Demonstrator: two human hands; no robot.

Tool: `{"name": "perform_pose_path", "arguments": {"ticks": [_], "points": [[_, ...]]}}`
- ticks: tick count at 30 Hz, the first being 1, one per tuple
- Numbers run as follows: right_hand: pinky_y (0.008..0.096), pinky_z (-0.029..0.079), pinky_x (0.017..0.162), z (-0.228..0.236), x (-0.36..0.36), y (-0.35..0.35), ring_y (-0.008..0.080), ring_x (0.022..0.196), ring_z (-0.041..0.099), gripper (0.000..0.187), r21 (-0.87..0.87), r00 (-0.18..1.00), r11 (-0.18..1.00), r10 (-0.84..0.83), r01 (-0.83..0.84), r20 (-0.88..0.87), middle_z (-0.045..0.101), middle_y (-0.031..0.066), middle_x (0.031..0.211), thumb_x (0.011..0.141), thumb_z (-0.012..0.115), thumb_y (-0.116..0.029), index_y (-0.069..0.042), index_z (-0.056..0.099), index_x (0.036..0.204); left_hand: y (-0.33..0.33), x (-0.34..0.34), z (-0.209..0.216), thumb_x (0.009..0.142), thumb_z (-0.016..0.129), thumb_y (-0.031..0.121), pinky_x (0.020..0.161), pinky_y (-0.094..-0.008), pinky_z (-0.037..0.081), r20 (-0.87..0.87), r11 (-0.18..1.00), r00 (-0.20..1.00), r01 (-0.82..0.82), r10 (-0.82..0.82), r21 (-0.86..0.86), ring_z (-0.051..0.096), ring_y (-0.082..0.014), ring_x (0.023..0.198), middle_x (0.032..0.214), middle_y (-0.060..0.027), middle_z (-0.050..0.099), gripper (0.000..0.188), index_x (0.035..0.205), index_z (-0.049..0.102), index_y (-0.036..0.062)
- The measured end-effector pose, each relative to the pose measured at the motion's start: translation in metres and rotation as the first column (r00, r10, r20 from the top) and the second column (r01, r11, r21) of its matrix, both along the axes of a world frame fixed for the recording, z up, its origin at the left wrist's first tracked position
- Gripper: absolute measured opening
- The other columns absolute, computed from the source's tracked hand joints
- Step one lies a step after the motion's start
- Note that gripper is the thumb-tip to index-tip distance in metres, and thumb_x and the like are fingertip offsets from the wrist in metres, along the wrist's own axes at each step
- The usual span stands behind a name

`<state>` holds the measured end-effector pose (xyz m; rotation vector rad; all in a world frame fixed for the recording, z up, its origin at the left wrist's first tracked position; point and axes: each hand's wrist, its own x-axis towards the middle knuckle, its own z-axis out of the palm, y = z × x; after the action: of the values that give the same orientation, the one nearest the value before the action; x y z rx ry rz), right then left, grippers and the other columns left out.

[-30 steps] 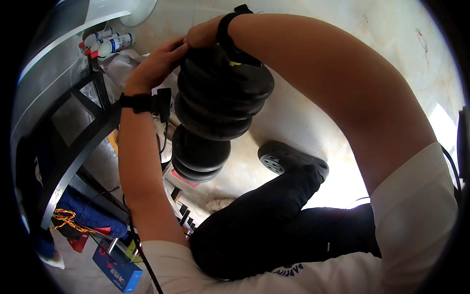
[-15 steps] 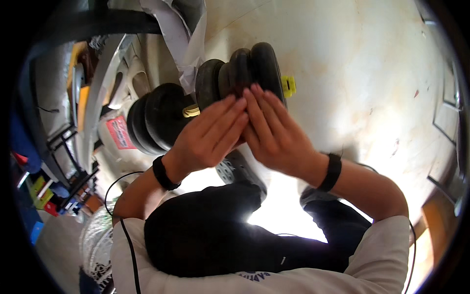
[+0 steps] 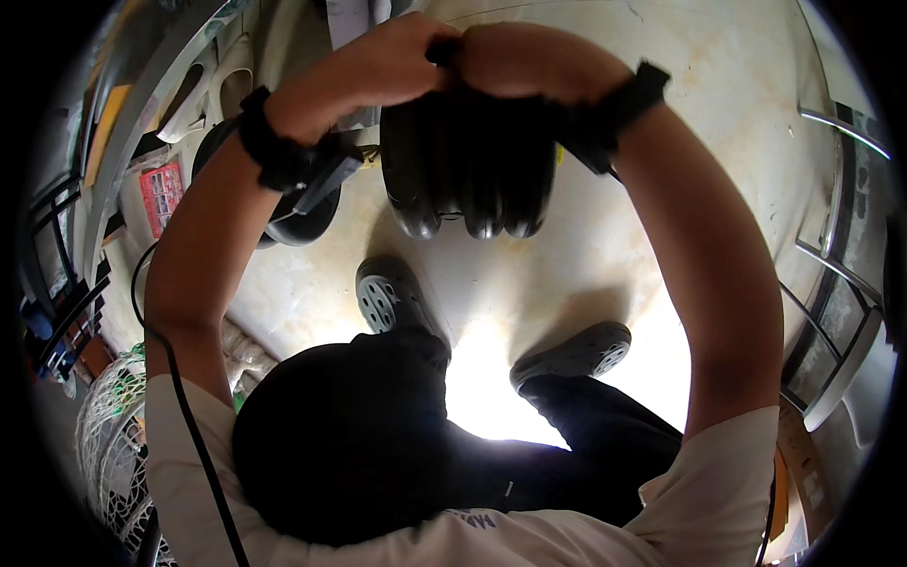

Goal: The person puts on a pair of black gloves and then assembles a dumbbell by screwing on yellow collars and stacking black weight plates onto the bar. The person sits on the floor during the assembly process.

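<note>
Both my hands are up at the top of the view, side by side with knuckles nearly touching. My left hand [image 3: 397, 61] has its fingers curled in. My right hand [image 3: 534, 59] is curled as well, its fingertips turned from sight. A small dark patch shows between them; whether they hold anything is hidden. Just beyond and below the hands is a dumbbell with thick black plates [image 3: 472, 180], its upper part covered by my hands and wrists. A second black dumbbell [image 3: 307, 222] lies to the left, partly behind my left forearm, with a yellow end piece [image 3: 370, 157].
Grey clogs [image 3: 392, 293] are on my feet on the pale floor [image 3: 491, 274]. A red-labelled package [image 3: 162, 196] and white shoes [image 3: 230, 80] are at the left. White netting [image 3: 109, 416] lies lower left; metal-framed chairs [image 3: 841, 265] stand at right.
My hands have moved up and away, from flat with fingertips together to curled side by side. My arms are spread wider. The dumbbells appear lower in the view.
</note>
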<state>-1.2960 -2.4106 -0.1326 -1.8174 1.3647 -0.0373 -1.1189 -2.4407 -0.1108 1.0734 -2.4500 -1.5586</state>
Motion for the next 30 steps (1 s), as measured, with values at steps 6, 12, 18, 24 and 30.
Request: {"name": "perform_pose_path", "arguments": {"ticks": [6,12,18,24,30], "points": [[0.0464,0.045,0.102,0.03,0.014,0.133,0.0417,0.105,0.062,0.046,-0.687,0.977,0.717,-0.041,-0.117,-0.209,0.059,0.0338,0.115,0.082,0.056,-0.013,0.014,0.057,0.118,0.094,0.022,0.032,0.08,0.076,0.021,0.096,-0.0383,0.051,0.02,0.771,0.977,0.181,-0.213,-0.611,0.068,-0.0294,0.107,0.115,-0.0216,0.069,0.046,0.115,0.066,-0.0058],[0.0488,0.043,0.107,0.048,0.025,0.198,0.0446,0.114,0.06,0.046,-0.632,0.949,0.733,0.059,-0.251,-0.309,0.056,0.0374,0.123,0.087,0.051,-0.014,0.016,0.057,0.121,0.148,0.036,0.041,0.09,0.059,0.01,0.105,-0.0381,0.048,0.149,0.601,0.927,0.339,-0.343,-0.724,0.063,-0.0273,0.118,0.12,-0.0224,0.066,0.033,0.115,0.064,-0.0099],[0.0481,0.055,0.081,0.03,0.006,0.108,0.0394,0.093,0.069,0.029,-0.255,0.977,0.949,0.147,-0.184,-0.157,0.068,0.0247,0.098,0.088,0.054,-0.017,0.006,0.067,0.101,0.086,0.013,0.0,0.086,0.06,0.006,0.092,-0.0423,0.051,0.094,0.973,0.995,0.056,-0.035,-0.226,0.063,-0.039,0.107,0.113,-0.0245,0.066,0.031,0.116,0.066,-0.0005],[0.0445,0.051,0.087,-0.042,-0.021,0.043,0.0386,0.096,0.066,0.038,0.074,0.99,0.987,0.141,-0.142,0.017,0.07,0.0231,0.103,0.103,0.041,-0.025,0.0,0.068,0.111,0.046,-0.013,-0.026,0.091,0.055,0.003,0.096,-0.0438,0.049,0.312,0.95,0.934,0.241,-0.171,-0.199,0.063,-0.038,0.109,0.114,-0.0233,0.066,0.037,0.129,0.059,0.001],[0.0438,0.056,0.082,0.037,-0.005,0.122,0.0343,0.096,0.069,0.021,-0.327,0.977,0.926,0.147,-0.19,-0.152,0.07,0.0199,0.104,0.085,0.058,-0.014,0.001,0.07,0.094,0.078,0.001,0.036,0.091,0.062,0.009,0.09,-0.0434,0.052,0.362,0.895,0.896,0.361,-0.256,-0.26,0.068,-0.0355,0.098,0.104,-0.0188,0.071,0.031,0.121,0.064,0.0005]]}}
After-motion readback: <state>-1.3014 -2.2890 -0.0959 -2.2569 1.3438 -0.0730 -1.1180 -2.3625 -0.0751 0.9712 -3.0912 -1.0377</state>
